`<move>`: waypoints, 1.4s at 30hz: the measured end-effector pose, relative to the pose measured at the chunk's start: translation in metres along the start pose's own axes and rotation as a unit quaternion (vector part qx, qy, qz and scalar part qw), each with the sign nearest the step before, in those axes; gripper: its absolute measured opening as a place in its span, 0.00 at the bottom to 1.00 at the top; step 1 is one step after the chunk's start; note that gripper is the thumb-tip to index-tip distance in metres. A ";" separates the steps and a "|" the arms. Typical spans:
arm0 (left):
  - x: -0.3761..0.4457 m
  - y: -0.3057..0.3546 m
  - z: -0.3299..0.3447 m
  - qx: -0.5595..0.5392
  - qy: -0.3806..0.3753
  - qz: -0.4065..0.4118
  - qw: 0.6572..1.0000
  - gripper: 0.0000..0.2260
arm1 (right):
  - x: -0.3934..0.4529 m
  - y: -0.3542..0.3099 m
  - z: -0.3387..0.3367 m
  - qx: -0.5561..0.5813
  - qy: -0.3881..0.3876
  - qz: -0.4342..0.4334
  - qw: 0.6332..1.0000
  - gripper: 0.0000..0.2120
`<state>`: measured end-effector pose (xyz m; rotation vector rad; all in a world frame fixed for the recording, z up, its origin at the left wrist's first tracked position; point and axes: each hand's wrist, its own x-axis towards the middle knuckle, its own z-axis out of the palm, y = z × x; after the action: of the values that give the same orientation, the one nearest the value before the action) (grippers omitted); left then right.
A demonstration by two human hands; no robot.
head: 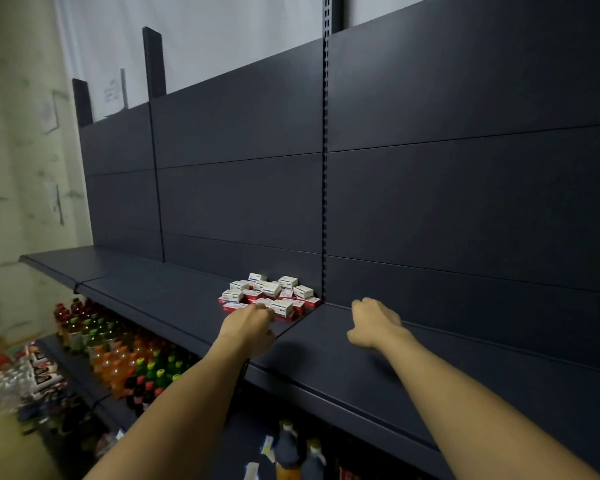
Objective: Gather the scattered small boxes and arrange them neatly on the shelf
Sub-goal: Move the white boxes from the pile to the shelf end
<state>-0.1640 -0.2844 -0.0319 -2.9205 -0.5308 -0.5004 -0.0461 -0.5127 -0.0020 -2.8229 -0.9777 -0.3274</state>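
Shelf (174, 289) and back panel (465, 202): dark matt painted metal, smooth. Boxes (271, 296): white and red cardboard, slight sheen. Bottles (118, 355) below: glossy plastic.

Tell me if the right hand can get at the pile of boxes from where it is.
Probably yes. The right hand rests on the bare shelf just right of the boxes, with nothing between them. The left hand is at the pile's near edge, so the right would likely come in from the pile's right side.
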 end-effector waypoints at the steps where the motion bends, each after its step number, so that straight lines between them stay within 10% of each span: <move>1: 0.004 -0.006 0.003 0.000 0.004 -0.002 1.000 0.15 | 0.008 -0.005 0.003 0.002 0.000 -0.002 1.000 0.16; 42: 0.234 -0.207 0.086 -0.006 0.021 0.060 0.998 0.15 | 0.294 -0.168 0.109 0.026 0.022 -0.067 0.997 0.14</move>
<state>-0.0067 -0.0015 -0.0173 -2.9237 -0.3442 -0.5503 0.0917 -0.1856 -0.0250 -2.6977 -1.1506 -0.3712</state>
